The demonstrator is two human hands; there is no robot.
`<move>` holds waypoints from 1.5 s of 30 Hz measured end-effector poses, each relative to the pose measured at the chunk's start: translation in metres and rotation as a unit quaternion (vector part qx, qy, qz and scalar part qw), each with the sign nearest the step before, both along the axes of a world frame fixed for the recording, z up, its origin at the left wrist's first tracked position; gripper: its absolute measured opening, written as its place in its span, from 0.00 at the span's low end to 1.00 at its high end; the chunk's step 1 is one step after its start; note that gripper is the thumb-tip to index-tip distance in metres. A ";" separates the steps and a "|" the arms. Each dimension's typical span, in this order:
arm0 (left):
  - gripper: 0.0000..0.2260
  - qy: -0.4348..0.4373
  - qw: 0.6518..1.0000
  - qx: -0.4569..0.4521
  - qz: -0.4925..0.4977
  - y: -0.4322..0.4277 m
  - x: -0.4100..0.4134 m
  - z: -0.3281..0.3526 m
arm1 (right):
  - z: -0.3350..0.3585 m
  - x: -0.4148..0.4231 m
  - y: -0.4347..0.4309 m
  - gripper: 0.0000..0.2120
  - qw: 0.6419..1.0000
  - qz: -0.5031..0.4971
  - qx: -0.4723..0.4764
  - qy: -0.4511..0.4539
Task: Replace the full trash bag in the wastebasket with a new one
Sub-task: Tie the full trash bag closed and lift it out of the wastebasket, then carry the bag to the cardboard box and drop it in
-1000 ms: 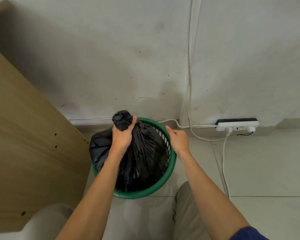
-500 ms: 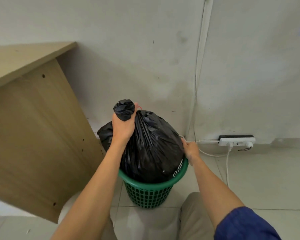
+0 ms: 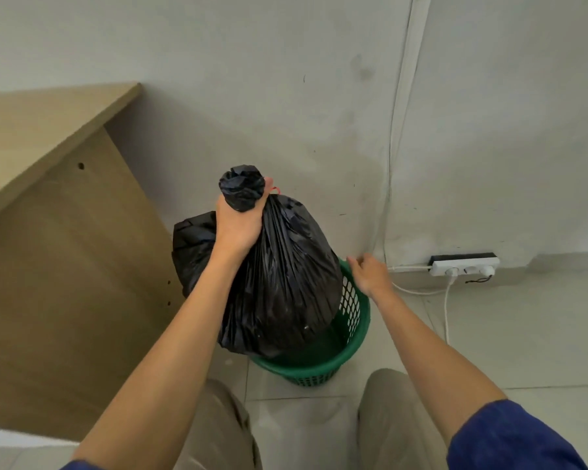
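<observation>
Bag (image 3: 279,279), black and full, hangs from the left hand (image 3: 238,225), which is fisted tight around the gathered neck just under the knot. Below the grip its belly looks almost clear of the green basket (image 3: 355,320); whether the bottom has passed the rim is hidden by the bag itself. The right hand (image 3: 370,274) rests loosely open on the far rim, gripping nothing that I can see. If the bag drags on the rim, the light basket could tip or lift with it. Thin plastic might tear under the load. No new bag is in view.
</observation>
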State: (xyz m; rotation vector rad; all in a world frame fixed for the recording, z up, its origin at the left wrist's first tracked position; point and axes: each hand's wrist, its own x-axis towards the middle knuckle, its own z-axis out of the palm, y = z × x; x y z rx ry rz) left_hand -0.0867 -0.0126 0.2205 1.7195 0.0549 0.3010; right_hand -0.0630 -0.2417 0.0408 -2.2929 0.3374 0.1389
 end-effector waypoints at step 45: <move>0.21 0.142 0.879 0.182 0.418 0.388 -0.388 0.615 | 0.794 -0.204 0.467 0.25 0.729 0.595 -0.135 -0.309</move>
